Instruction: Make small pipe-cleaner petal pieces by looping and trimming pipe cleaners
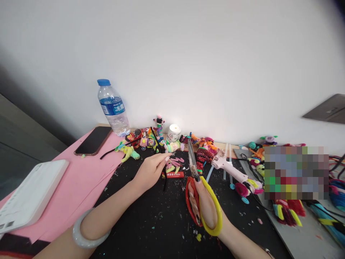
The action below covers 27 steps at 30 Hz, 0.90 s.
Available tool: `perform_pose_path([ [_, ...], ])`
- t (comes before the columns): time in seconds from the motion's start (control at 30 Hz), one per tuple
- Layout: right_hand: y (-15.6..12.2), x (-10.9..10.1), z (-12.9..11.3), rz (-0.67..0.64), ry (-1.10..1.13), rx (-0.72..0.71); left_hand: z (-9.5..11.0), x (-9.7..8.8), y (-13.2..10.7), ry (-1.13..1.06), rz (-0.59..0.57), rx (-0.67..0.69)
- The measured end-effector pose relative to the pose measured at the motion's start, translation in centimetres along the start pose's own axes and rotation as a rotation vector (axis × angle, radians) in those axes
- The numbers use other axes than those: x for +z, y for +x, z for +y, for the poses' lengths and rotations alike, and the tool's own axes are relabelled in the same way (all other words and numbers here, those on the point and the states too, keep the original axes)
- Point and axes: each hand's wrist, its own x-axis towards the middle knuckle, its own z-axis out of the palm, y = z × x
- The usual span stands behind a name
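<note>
My right hand (206, 207) grips a pair of scissors (198, 187) with one red and one yellow handle, blades pointing away and slightly parted. My left hand (151, 171), with a pale bangle on the wrist, pinches the end of a black pipe cleaner (165, 180) that hangs down onto the black mat (161, 223). Just beyond the fingers lie pink and green pipe cleaner pieces (175, 163) and a small red lighter (174, 175).
A water bottle (113, 108), a phone (93, 141) on pink paper (78, 183), a white device (29, 194), a lit candle (174, 132), small colourful pipe cleaner figures (151, 140), a pink glue gun (229, 167) with glue sticks, and bundles of pipe cleaners (288, 212) at the right.
</note>
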Motion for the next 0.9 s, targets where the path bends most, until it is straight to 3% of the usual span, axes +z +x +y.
perform_pose_path([
  [0.13, -0.2, -0.2, 0.1, 0.045, -0.121, -0.099, -0.1, -0.6, 0.2, 0.024, 0.148, -0.044],
  [0.2, -0.4, -0.3, 0.1, 0.059, -0.255, -0.244, -0.3, -0.6, 0.2, 0.08, 0.106, -0.082],
  [0.27, -0.6, -0.3, 0.2, 0.056, -0.377, -0.363, -0.5, -0.6, 0.2, 0.132, -0.007, -0.113],
  [0.37, -0.6, -0.3, 0.5, -0.021, -0.487, -0.467, -0.7, -0.3, 0.2, 0.153, -0.107, -0.111],
  [0.43, -0.5, -0.4, 0.7, -0.064, -0.531, -0.501, -0.7, -0.3, 0.2, 0.148, -0.093, -0.099],
  [0.53, -0.3, -0.6, 1.0, -0.053, -0.62, -0.513, -0.6, -0.5, 0.3, 0.124, 0.015, -0.115],
  [0.67, -0.4, -0.8, 1.0, 0.0, -0.82, -0.494, -0.3, -1.2, 0.2, -0.013, 0.158, -0.137],
  [0.9, -0.6, -0.5, 0.9, -0.006, -1.136, -0.597, -0.9, -3.3, 0.4, -0.486, 0.179, -0.272],
])
